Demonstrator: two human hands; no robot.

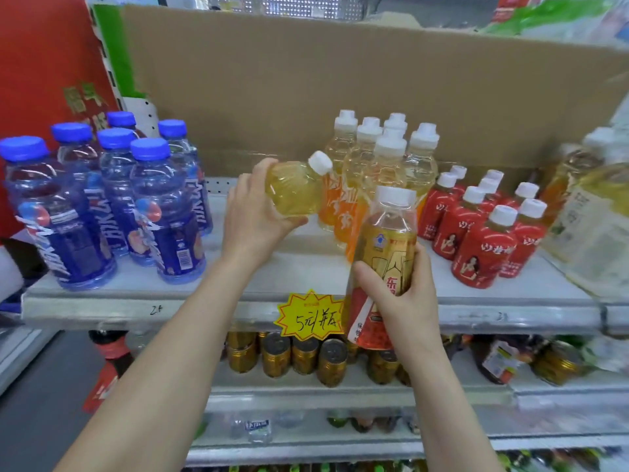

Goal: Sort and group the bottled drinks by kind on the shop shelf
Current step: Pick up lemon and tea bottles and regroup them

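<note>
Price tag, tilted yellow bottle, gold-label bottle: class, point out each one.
price tag [311, 316]: head view, middle of the yellow star.
tilted yellow bottle [294, 190]: head view, its clear body.
gold-label bottle [384, 243]: head view, upper label.

Clear glossy plastic bottles; matt brown cardboard backing; shiny metal cans; paper price tag.

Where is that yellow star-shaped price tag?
The yellow price tag is stuck on the front edge of the shelf, at centre, just left of the gold-labelled bottle in the right hand.
</note>
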